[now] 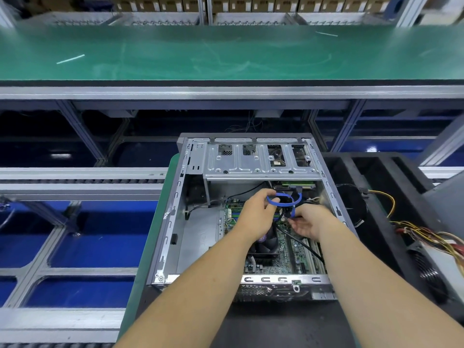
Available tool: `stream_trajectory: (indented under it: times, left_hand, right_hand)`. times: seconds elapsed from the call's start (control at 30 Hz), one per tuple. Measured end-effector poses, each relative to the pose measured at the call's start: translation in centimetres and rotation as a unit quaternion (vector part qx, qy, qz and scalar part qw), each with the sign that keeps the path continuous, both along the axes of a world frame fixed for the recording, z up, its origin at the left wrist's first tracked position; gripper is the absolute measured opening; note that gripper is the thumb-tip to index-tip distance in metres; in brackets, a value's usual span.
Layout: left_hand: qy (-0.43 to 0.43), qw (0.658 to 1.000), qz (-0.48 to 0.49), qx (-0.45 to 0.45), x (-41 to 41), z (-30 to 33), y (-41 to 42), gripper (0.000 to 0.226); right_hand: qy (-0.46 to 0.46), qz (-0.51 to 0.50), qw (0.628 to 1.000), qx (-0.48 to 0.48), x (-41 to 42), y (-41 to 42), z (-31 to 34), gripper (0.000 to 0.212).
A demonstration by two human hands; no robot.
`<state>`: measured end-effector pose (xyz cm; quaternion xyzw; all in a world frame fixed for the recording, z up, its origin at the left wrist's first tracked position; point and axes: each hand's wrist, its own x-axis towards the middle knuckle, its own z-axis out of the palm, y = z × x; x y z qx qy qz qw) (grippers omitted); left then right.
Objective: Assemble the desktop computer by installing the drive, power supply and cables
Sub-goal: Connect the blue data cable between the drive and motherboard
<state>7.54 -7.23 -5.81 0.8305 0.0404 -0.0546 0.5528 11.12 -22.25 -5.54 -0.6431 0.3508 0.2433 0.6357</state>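
- An open desktop computer case (pixel 175 222) lies on its side on a green-edged tabletop (pixel 148 247), its inside facing up toward the camera.
- Both bare forearms reach from the bottom edge into the middle of the case.
- The left hand (pixel 256 214) has its fingers curled round a loop of blue cable (pixel 272 203), holding it above the motherboard (pixel 288 249).
- The right hand (pixel 308 222) is just beside the left, palm turned partly up; its fingers pinch the lower end of the same blue cable, where a dark connector sits.
- A black cable (pixel 298 241) runs under the right hand and across the motherboard toward the near right.
- A dark cooler fan (pixel 266 243) sits on the motherboard, partly hidden under the left wrist.
- A silver drive cage (pixel 258 159) spans the far end of the case.
- To the right of the case, in a black foam tray (pixel 376 172), lies a power supply (pixel 437 264) outside the case, with yellow, red and black wires (pixel 421 232) spread from it.
- A green conveyor belt (pixel 226 51) runs across the far side.
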Motion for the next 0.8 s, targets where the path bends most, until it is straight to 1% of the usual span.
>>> stream_trajectory:
  times: [0.07,0.1,0.13,0.17,0.2,0.23,0.27,0.3,0.4,0.47,0.5,0.57,0.67,0.73,0.8]
  left_hand:
    - [0.020,0.997,0.047,-0.053,0.2,0.3,-0.8,0.041]
    - [0.042,0.995,0.073,-0.062,0.2,0.5,-1.1,0.044]
    - [0.060,0.993,0.090,-0.044,0.3,0.6,-1.3,0.039]
    - [0.067,0.994,0.086,0.019,0.6,0.4,-1.4,0.026]
    - [0.064,0.990,0.057,0.114,0.6,0.1,-1.2,0.009]
    - [0.052,0.976,0.022,0.210,0.6,0.1,-1.1,0.013]
    - [0.035,0.959,-0.020,0.281,0.6,0.0,-1.2,0.019]
    - [0.017,0.951,-0.061,0.304,0.6,0.1,-1.4,0.021]
    - [-0.033,0.942,-0.172,0.288,1.2,0.3,-2.4,0.018]
    - [-0.036,0.924,-0.211,0.315,2.0,0.4,-3.2,0.016]
    - [-0.029,0.918,-0.221,0.328,2.3,0.5,-3.5,0.016]
    - [-0.012,0.916,-0.226,0.332,2.9,0.5,-4.1,0.017]
    - [0.004,0.908,-0.225,0.355,3.2,0.0,-4.5,0.017]
    - [-0.005,0.902,-0.224,0.369,3.1,-0.6,-4.5,0.019]
    - [-0.018,0.904,-0.227,0.361,3.1,-1.0,-4.5,0.017]
  right_hand:
    - [0.003,-0.020,1.000,0.022,-0.1,0.1,0.1,0.008]
    - [0.004,-0.036,0.999,0.035,-0.1,0.2,0.0,0.010]
    - [0.004,-0.055,0.997,0.047,0.0,0.2,0.0,0.014]
    - [0.005,-0.074,0.996,0.058,0.0,0.2,-0.1,0.017]
    - [0.008,-0.093,0.993,0.067,0.0,0.2,-0.2,0.019]
    - [0.011,-0.111,0.991,0.077,-0.1,0.2,-0.2,0.020]
    - [0.014,-0.125,0.988,0.088,-0.1,0.2,-0.3,0.020]
    - [0.014,-0.137,0.986,0.099,-0.2,0.3,-0.4,0.021]
    - [0.003,-0.151,0.982,0.114,-0.2,0.4,-0.8,0.025]
    - [0.008,-0.146,0.984,0.105,-0.3,0.4,-1.0,0.028]
    - [0.012,-0.140,0.985,0.097,-0.3,0.5,-1.1,0.029]
    - [0.017,-0.134,0.987,0.082,-0.2,0.5,-1.2,0.031]
    - [0.026,-0.148,0.986,0.074,-0.3,0.5,-1.0,0.029]
    - [0.023,-0.155,0.985,0.076,-0.4,0.7,-0.7,0.028]
    - [0.019,-0.154,0.985,0.077,-0.5,0.8,-0.4,0.029]
